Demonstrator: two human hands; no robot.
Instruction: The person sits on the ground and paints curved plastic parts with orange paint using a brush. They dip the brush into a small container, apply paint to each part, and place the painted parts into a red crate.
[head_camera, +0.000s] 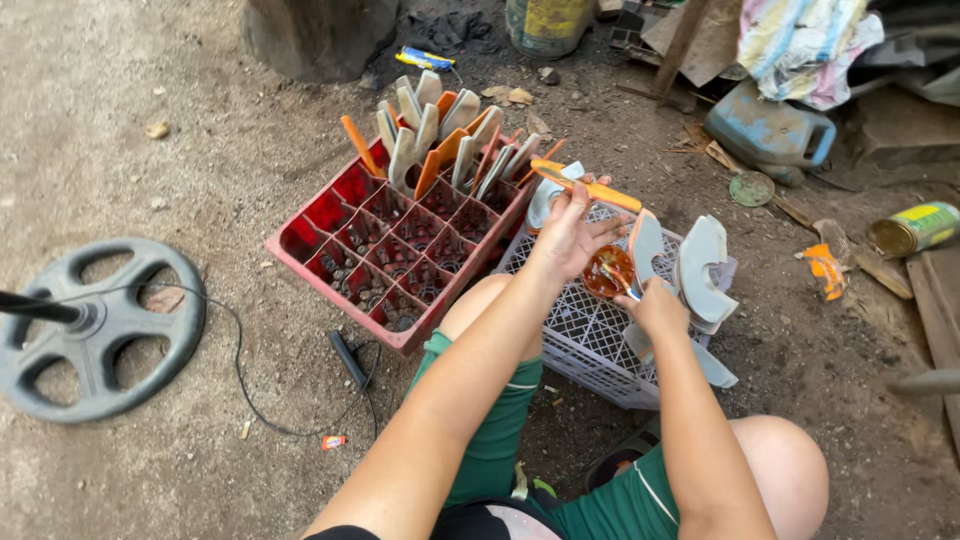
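Note:
My left hand (568, 232) holds up a flat curved piece (588, 187) coated orange, above a white lattice crate (580, 335). My right hand (657, 305) holds a small brush (618, 280) dipped at a little round container of orange paint (608, 270) resting on the white crate. Several pale grey curved pieces (700, 268) lie beside my right hand on that crate. A red compartment crate (395, 255) to the left holds several grey and orange pieces (440, 135) standing upright in its far cells.
A grey spoked wheel (95, 325) lies on the dirt at left, with a black cable (240, 370) running from it. A blue jerrycan (768, 130), a tin can (915, 227), a bucket (545, 22) and scrap wood sit at the back and right.

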